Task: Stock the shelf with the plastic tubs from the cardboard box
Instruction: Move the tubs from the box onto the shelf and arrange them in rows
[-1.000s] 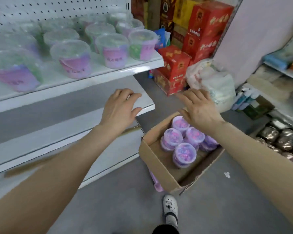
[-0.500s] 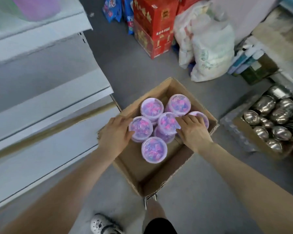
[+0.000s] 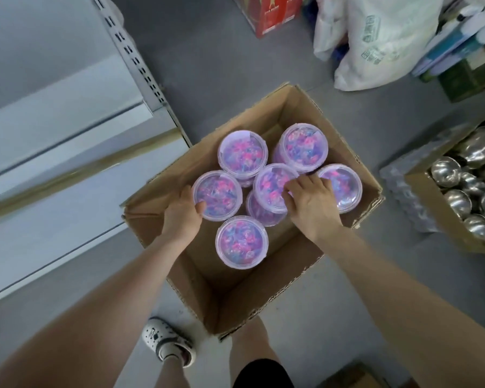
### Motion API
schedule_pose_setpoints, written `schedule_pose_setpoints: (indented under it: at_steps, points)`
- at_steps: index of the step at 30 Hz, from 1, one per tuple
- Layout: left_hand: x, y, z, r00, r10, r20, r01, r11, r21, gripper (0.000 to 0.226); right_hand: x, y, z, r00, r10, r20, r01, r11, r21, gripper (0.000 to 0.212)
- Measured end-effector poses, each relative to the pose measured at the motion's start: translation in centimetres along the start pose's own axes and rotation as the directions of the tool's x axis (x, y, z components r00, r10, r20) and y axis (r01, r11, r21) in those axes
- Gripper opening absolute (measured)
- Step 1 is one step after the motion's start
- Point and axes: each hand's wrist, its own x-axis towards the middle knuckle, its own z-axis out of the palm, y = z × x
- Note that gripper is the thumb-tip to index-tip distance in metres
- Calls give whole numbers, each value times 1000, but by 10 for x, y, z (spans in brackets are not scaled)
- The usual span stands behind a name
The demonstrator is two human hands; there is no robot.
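An open cardboard box (image 3: 230, 292) stands on the grey floor with several clear-lidded plastic tubs of pink and purple contents inside. My left hand (image 3: 181, 212) grips the left side of one tub (image 3: 218, 195), thumb on its lid rim. My right hand (image 3: 312, 204) curls over the rim of the middle tub (image 3: 270, 186), fingers on its lid. Other tubs sit at the back (image 3: 242, 152), back right (image 3: 304, 147), right (image 3: 343, 183) and front (image 3: 241, 242). The white shelf (image 3: 53, 130) runs along the left.
A box of shiny metal bowls (image 3: 468, 189) sits on the floor to the right. White plastic bags (image 3: 375, 43) and a red carton (image 3: 269, 12) lie beyond the box. My shoe (image 3: 165, 340) and leg stand just in front of it.
The view dropped from the shelf to the box. Both hands came down from the shelf edge into the box and now take hold of two tubs.
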Motion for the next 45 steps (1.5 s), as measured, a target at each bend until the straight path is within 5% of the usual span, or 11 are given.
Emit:
schedule_pose_setpoints:
  at_steps: [5,11,16,21,28,35,45]
  points:
    - [-8,1,-6,998,-40,-41,35,992,-124,26,-39,-34,15,993,-23,116,12,995,94,30]
    - [-34,-14,-26,985,76,-156,-85,995,-52,35,-47,-67,21,880,83,467,-204,955,216,37]
    - [-54,-41,-48,969,140,-203,-151,988,-37,37,-53,-73,15,805,220,551,-387,899,206,34]
    - [-91,-72,-84,944,222,-246,-248,966,-80,46,-75,-88,-12,807,424,411,-500,860,96,27]
    - [-160,-145,-156,907,314,-280,-335,942,-30,45,-96,-155,-97,814,538,219,-578,789,209,30]
    - [-228,-236,-242,824,377,-424,-386,920,69,38,-93,-278,-199,921,379,88,-389,891,233,31]
    - [-321,-369,-364,728,298,-617,-333,941,61,44,-64,-447,-303,993,114,-5,-99,877,471,31]
